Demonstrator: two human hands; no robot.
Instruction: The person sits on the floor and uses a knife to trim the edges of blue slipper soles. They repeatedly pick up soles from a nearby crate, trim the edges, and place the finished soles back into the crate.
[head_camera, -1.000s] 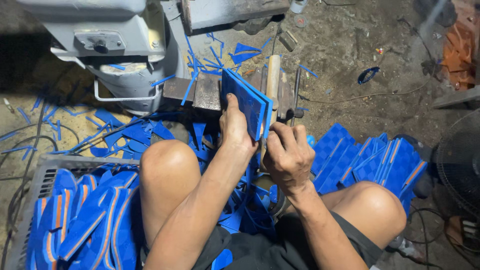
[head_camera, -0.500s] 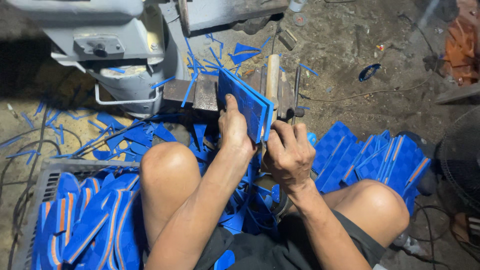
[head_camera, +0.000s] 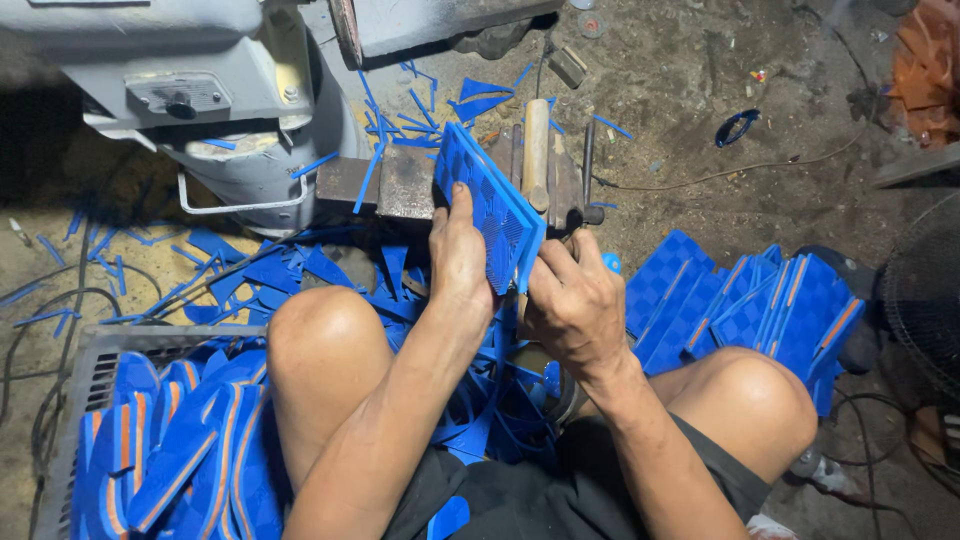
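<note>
Near left: grey slatted plastic crate (head_camera: 70, 400) full of blue foam sandal soles with orange stripes (head_camera: 170, 460), lying loose and overlapping.

Centre, between the knees: left hand (head_camera: 458, 262) is clamped on the near edge of a blue textured foam sheet stack (head_camera: 492, 212), thumb on the patterned face, fingers behind. The stack stands on edge, tilted, its top leaning far-left, its far end over the dark metal block (head_camera: 400, 185). Right hand (head_camera: 575, 300) is closed at the stack's near right corner; it may be pinching a small tool, but I can't tell, the fingers hide it.

Judgement on doing this well: keep sheet edges flush before any trim, grip low so the stack doesn't fan, keep left thumb out of the cut line, brace the forearms on the knees.

Right: a pile of blue checkered foam pieces with orange edges (head_camera: 740, 305) on the dirt floor (head_camera: 680, 120).

Far: wooden-handled tool (head_camera: 536, 150) lies on the block just right of the stack. Grey metal machine (head_camera: 200, 100) at far left carries a small rectangular grey plate with a dark knob (head_camera: 180, 95); print unreadable. No packages or signs visible. Blue offcut strips (head_camera: 440, 100) are scattered round the machine base.
</note>
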